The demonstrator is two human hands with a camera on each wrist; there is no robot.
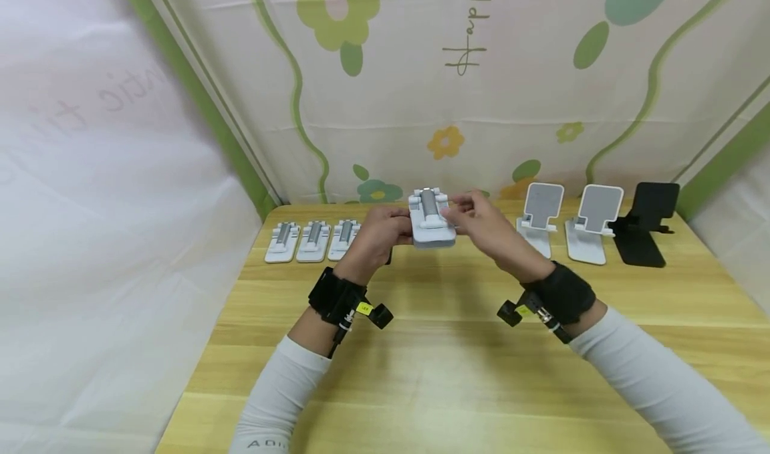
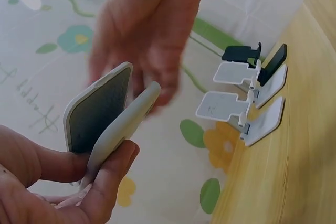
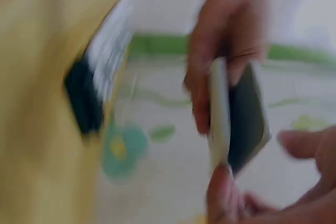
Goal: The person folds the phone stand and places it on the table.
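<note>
A white folding phone stand [image 1: 432,221] with a grey stem is held up above the table by my left hand [image 1: 380,235]. In the left wrist view, the thumb and fingers of that hand pinch the stand [image 2: 123,124] near its lower end, and its two plates stand slightly apart. My right hand [image 1: 484,230] is at the stand's right side. In the right wrist view its fingers [image 3: 219,195] are right at the stand's near edge, while the thumb [image 3: 299,144] is spread away from the plates.
Folded white phone stands [image 1: 313,241] lie in a row at the table's left back, with a dark folded one [image 3: 84,98] at the row's end. At the right back, two white stands [image 1: 592,223] and a black stand [image 1: 645,227] are unfolded. A printed curtain [image 1: 391,106] hangs behind the table.
</note>
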